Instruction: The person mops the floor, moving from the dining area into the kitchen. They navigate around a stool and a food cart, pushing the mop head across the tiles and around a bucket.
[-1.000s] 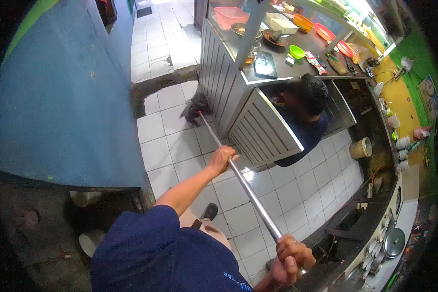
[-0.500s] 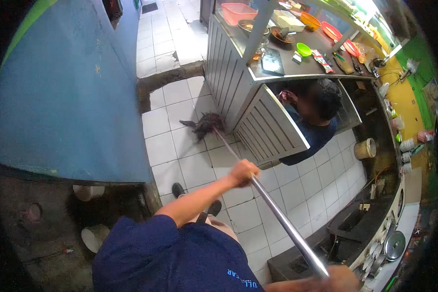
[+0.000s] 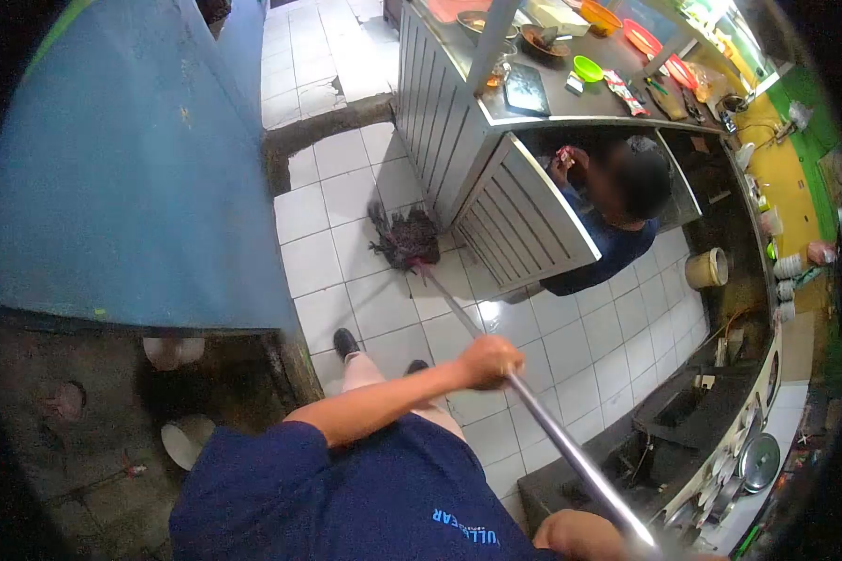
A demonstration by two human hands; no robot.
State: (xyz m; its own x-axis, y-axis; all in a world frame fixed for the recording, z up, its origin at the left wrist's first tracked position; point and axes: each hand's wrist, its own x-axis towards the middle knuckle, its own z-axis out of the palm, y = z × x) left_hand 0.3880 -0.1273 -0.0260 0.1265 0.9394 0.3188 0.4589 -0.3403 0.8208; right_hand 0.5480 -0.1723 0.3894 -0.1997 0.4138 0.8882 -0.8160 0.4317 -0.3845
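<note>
A mop with a metal handle [image 3: 571, 444] slants across the view, and its dark, stringy head [image 3: 407, 236] lies on the white floor tiles. My left hand [image 3: 491, 363] is closed around the middle of the handle, its arm stretched across my body. At the lower edge my right hand [image 3: 585, 535] is by the handle's upper end, closed on it; the frame cuts off part of this hand. The mop head rests beside the slatted side of a counter [image 3: 440, 122], close to its open door [image 3: 529, 220].
Another person [image 3: 617, 206] crouches by the open cabinet, holding something small and reddish. A beige bucket [image 3: 706, 268] stands behind that person. Bowls and a green dish [image 3: 587, 68] sit on the counter. A blue wall [image 3: 131, 187] borders the left; a raised sill [image 3: 327, 122] crosses the passage.
The mop head has turned and slid slightly toward me. Both my hands have shifted with the handle, the left one a little right and down. The crouching person's head has moved right.
</note>
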